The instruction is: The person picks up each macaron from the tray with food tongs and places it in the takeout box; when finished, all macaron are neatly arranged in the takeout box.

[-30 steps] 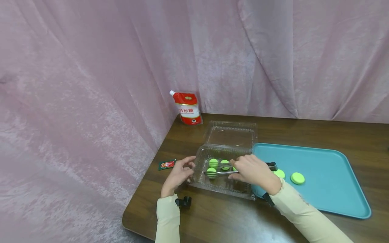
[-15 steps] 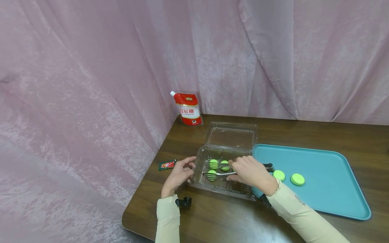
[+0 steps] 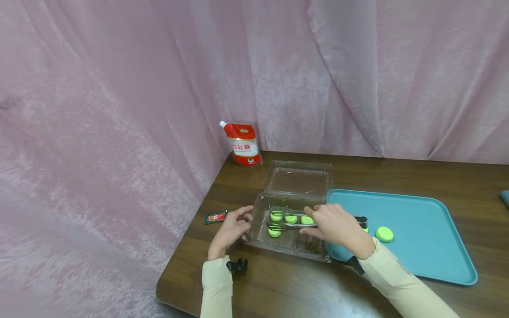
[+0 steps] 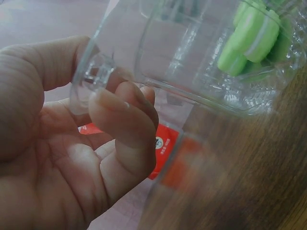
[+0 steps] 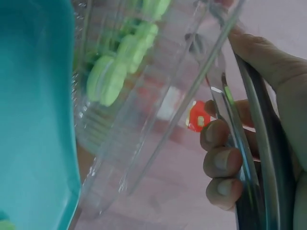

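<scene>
In the head view, my left hand [image 3: 230,229] is at the left side of a clear plastic clamshell box [image 3: 286,252]. Its thumb and fingers pinch the box's rim tab [image 4: 98,72], as the left wrist view shows. My right hand [image 3: 338,227] grips metal tongs [image 3: 298,226] that reach leftward over the box. Several light green macarons [image 3: 307,220] lie inside. The tongs' tips overlap the leftmost macarons [image 3: 274,233] in this view, with the two arms spread apart. In the right wrist view, fingers curl round the tongs' arms [image 5: 268,139]; the macarons [image 5: 106,80] show through the plastic.
A turquoise tray [image 3: 417,221] stands right of the box, bearing a macaron [image 3: 384,234] and another partly hidden behind the right hand. The box's lid [image 3: 298,179] lies folded back. A red sugar pouch [image 3: 244,145] stands at the back; a small sachet [image 3: 216,217] lies left.
My right hand has shifted slightly right with the tongs, showing more of the third macaron in the box and covering more of one on the tray. The left hand stays at the box's rim.
</scene>
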The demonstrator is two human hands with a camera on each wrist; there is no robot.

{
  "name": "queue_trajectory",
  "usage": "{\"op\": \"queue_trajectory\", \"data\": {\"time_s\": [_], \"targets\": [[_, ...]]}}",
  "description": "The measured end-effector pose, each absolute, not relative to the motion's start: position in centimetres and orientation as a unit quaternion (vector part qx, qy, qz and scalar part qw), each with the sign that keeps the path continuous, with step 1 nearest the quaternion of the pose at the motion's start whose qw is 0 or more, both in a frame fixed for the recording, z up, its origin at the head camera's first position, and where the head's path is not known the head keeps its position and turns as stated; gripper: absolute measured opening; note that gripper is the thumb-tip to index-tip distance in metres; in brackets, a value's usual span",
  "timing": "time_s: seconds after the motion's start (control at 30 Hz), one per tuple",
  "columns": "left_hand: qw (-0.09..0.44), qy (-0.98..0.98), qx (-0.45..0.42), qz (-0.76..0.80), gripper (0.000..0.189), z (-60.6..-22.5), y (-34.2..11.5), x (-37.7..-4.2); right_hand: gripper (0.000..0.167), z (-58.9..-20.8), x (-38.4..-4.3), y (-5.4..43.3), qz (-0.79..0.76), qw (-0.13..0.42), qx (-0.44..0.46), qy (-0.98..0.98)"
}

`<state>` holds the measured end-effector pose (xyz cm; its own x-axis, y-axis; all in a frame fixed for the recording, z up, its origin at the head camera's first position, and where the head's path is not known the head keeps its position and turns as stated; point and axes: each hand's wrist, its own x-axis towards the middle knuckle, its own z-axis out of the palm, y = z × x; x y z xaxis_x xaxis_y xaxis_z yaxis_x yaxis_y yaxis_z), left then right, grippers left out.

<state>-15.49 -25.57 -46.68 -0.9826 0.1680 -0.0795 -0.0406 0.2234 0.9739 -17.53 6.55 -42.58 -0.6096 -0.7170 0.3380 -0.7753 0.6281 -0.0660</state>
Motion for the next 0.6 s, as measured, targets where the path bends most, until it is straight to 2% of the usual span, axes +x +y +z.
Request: {"op": "queue_trajectory", "data": {"time_s": [0.1, 0.23, 0.43, 0.6], "targets": [[0.086, 0.775, 0.043, 0.624, 0.065, -46.9, -25.7, -15.6, 0.045, -42.3, -17.2, 7.3, 0.102, 0.144, 0.405, -0.897], [0.085, 0.776, 0.042, 0.623, 0.065, -47.1, -25.8, -15.7, 0.059, -42.3, -17.0, 8.4, 0.106, 0.142, 0.384, -0.906], [0.077, 0.779, 0.042, 0.621, 0.064, -47.1, -25.8, -15.6, 0.063, -42.5, -16.7, 10.1, 0.119, 0.152, 0.359, -0.913], [0.080, 0.781, 0.040, 0.619, 0.064, -46.9, -25.7, -15.5, 0.059, -42.6, -16.5, 11.4, 0.128, 0.169, 0.349, -0.913]]}}
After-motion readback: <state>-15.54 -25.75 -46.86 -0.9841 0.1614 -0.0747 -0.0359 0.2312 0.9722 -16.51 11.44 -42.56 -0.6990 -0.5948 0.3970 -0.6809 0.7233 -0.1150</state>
